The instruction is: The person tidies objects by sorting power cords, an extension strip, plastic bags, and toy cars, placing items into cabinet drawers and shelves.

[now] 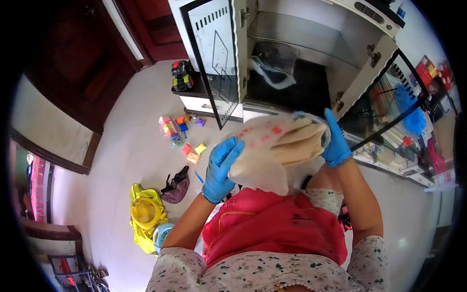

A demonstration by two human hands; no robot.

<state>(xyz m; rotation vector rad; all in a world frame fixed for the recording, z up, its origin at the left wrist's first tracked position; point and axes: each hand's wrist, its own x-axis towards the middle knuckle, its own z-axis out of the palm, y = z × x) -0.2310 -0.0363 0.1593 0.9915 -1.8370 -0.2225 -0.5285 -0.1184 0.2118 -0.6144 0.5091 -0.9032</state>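
Observation:
Both of my hands wear blue gloves and hold up a translucent plastic bag (258, 168) with red print. Some folded beige cloth (301, 143) shows inside the bag or at its mouth; I cannot tell which. My left hand (222, 168) is closed on the bag's left edge. At the opposite side my right hand (336, 143) grips the bag's rim, its fingers partly behind it. Beyond the bag stands a cabinet (321, 61) with its glass doors swung open, and a clear plastic bag with a white edge (275, 73) lies on its dark shelf.
On the floor to the left are colourful small packets (193, 152), a bag of coloured pieces (170, 130), a purple bra (176, 187) and a yellow fan (146, 210) on yellow cloth. A toy truck (182, 75) sits beside the open left glass door (214, 53). The right glass door (389, 97) juts outward.

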